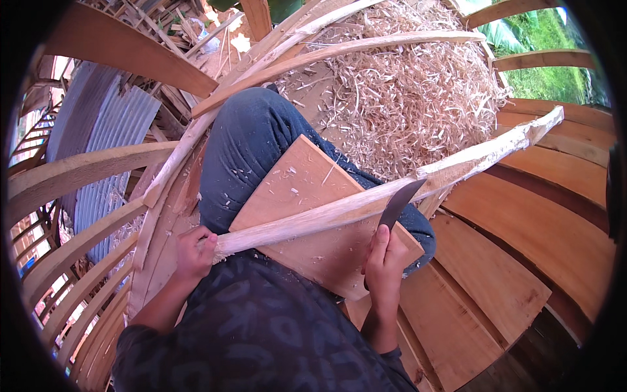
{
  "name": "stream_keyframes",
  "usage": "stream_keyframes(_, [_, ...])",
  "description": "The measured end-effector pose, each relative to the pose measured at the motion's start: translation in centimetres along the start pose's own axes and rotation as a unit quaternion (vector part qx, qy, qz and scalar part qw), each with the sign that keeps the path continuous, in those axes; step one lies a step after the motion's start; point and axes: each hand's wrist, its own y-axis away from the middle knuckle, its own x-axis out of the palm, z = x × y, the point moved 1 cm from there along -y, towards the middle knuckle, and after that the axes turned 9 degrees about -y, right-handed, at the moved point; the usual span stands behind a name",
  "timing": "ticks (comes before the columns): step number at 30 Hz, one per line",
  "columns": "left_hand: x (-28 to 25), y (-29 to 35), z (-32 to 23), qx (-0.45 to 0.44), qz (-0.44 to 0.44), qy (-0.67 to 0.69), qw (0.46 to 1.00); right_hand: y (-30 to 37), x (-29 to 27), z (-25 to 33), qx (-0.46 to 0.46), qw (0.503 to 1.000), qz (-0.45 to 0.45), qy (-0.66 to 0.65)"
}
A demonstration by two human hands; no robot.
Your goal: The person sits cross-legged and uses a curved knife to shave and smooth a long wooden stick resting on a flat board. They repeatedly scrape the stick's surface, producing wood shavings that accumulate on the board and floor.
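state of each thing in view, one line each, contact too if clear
Shavings: loose, heaped
Legs: bent
Board: lying across the legs
Pole: rough-hewn, slanting across the board
Knife: blade bare, over the pole, contact unclear
Left grip: closed on the pole's left end
Right grip: closed on the knife's handle

A long pale wooden pole (326,217) slants across a square tan wooden board (294,183), which rests on the blue-trousered lap (251,144) — curly beige wood shavings (411,91) heaped ahead, a grey corrugated sheet (108,176) off left, broad orange-brown wooden planks (483,268) to the right.
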Motion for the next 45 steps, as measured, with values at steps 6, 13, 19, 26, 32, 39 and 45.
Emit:
stream_keyframes(6, [0.2,0.2,0.4,-0.007,-0.003,-0.005,1.000,-0.4,-0.3,0.2,-0.022,0.999,0.011,0.045])
stream_keyframes(13, [0.0,0.2,-0.3,-0.011,-0.004,-0.012,1.000,-0.3,-0.5,0.6,-0.011,0.998,0.032,0.043])
stream_keyframes(19, [0.0,0.2,-0.4,-0.011,-0.006,-0.023,1.000,-0.4,-0.6,0.5,-0.014,0.998,0.046,0.043])
stream_keyframes(26, [0.1,0.3,-0.3,-0.019,-0.008,-0.034,0.999,-0.4,-0.9,0.4,-0.009,0.997,0.062,0.035])
stream_keyframes(32, [-0.1,0.2,-0.8,-0.019,-0.007,-0.033,0.999,-0.7,-1.1,0.0,-0.002,0.997,0.071,0.011])
stream_keyframes(39, [0.0,0.4,-0.3,-0.023,-0.008,-0.048,0.999,-0.8,-1.2,0.1,0.018,0.995,0.093,-0.011])
stream_keyframes(45, [0.1,0.5,-0.3,-0.018,-0.020,-0.038,0.999,-0.9,-1.5,-0.4,0.010,0.994,0.105,-0.016])
